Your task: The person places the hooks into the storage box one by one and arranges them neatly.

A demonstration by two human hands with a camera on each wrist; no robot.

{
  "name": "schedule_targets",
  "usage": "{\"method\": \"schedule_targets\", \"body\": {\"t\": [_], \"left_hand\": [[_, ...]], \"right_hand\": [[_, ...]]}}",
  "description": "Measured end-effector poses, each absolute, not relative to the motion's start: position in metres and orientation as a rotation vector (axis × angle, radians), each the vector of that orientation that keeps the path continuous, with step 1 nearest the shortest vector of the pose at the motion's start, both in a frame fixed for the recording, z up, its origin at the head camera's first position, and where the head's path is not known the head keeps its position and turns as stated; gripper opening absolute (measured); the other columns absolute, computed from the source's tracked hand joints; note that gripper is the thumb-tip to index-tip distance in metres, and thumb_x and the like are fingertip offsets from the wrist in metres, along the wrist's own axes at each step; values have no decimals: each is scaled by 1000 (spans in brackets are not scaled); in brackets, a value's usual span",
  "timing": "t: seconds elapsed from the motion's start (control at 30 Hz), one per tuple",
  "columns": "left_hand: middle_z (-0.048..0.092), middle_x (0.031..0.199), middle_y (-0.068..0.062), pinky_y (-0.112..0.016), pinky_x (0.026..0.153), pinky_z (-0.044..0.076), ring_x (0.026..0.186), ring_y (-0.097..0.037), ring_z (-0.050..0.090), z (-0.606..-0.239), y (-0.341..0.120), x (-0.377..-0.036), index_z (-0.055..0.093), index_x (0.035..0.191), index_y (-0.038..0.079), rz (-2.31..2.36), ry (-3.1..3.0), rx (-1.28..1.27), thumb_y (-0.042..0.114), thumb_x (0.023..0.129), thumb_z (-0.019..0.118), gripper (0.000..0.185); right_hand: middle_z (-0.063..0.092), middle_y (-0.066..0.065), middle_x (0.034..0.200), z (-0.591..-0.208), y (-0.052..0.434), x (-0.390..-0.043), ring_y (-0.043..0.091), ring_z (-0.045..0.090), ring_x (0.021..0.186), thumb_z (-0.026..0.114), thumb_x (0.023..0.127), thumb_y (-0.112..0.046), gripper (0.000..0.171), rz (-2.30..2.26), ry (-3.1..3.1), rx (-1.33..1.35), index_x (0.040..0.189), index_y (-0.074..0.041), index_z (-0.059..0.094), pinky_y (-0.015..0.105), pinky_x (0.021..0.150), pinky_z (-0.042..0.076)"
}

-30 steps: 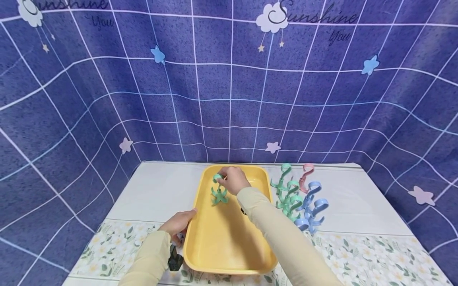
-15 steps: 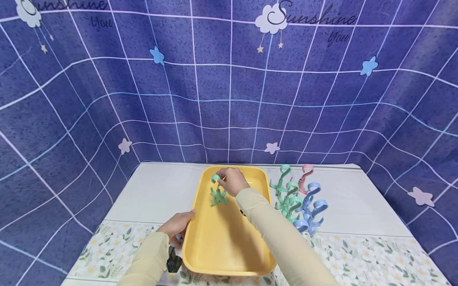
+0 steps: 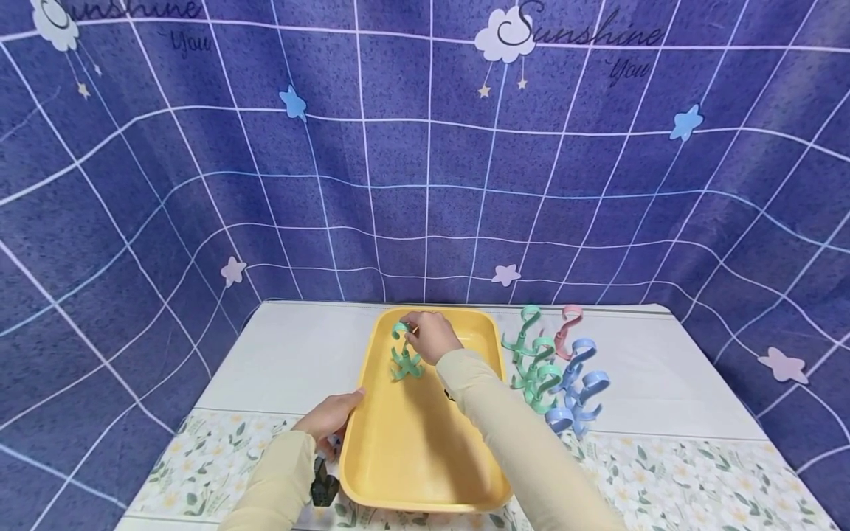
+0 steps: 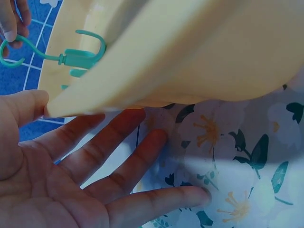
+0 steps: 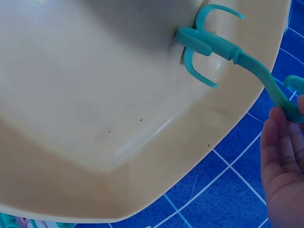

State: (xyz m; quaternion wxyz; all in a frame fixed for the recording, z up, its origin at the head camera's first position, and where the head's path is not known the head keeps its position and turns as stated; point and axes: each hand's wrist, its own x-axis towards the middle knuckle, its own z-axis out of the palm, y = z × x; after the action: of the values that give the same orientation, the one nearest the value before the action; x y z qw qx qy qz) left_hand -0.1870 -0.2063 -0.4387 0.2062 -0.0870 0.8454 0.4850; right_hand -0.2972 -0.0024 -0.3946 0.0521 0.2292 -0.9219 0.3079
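A green multi-prong hook [image 3: 406, 363] with a curled top stands in the far left part of the yellow tray [image 3: 412, 464], its prongs at the tray floor. My right hand [image 3: 434, 337] pinches it near its curled top; in the right wrist view the fingertips [image 5: 278, 114] meet its curved neck. At the tray's left side, my left hand [image 3: 328, 414] grips the rim. The left wrist view shows the thumb [image 4: 33, 105] on the rim and the fingers spread beneath it.
Right of the tray stand several more green hooks [image 3: 546, 380], several blue hooks [image 3: 579, 402] and a pink hook [image 3: 564, 332], bunched closely. The white table [image 3: 292, 354] has a floral cloth [image 3: 690, 479] along its front. A blue patterned curtain [image 3: 398, 206] surrounds the back and sides.
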Motion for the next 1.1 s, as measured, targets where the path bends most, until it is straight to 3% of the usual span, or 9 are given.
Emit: {"method": "schedule_targets", "body": {"t": [0.43, 0.6, 0.83, 1.1], "left_hand": [[70, 85, -14, -52, 65, 58, 74, -27, 69, -440, -205, -186, 60, 123, -5, 1357, 2358, -258, 43, 111, 33, 57], [70, 85, -14, -53, 66, 59, 75, -27, 69, -439, -205, -186, 60, 124, -6, 1348, 2370, -259, 43, 111, 33, 57], [70, 85, -14, -55, 66, 58, 76, -28, 69, -441, -206, -188, 59, 126, -6, 1353, 2363, -259, 43, 111, 33, 58], [69, 85, -15, -55, 65, 58, 75, -29, 68, -443, -206, -189, 58, 129, -6, 1358, 2362, -264, 43, 111, 34, 58]], "right_hand": [[74, 12, 112, -398, -2, -298, 19, 70, 80, 69, 94, 3, 34, 871, -2821, 728, 127, -6, 69, 28, 74, 56], [73, 12, 116, -398, -1, -299, 22, 72, 91, 69, 96, -1, 37, 882, -2835, 715, 132, -8, 66, 33, 81, 57], [62, 15, 135, -393, 0, -295, 29, 65, 114, 70, 98, -11, 46, 951, -2848, 706, 143, -9, 58, 42, 96, 53], [64, 15, 132, -380, 5, -292, 31, 63, 116, 74, 96, -17, 50, 1012, -2821, 732, 142, -7, 57, 43, 97, 51]]}}
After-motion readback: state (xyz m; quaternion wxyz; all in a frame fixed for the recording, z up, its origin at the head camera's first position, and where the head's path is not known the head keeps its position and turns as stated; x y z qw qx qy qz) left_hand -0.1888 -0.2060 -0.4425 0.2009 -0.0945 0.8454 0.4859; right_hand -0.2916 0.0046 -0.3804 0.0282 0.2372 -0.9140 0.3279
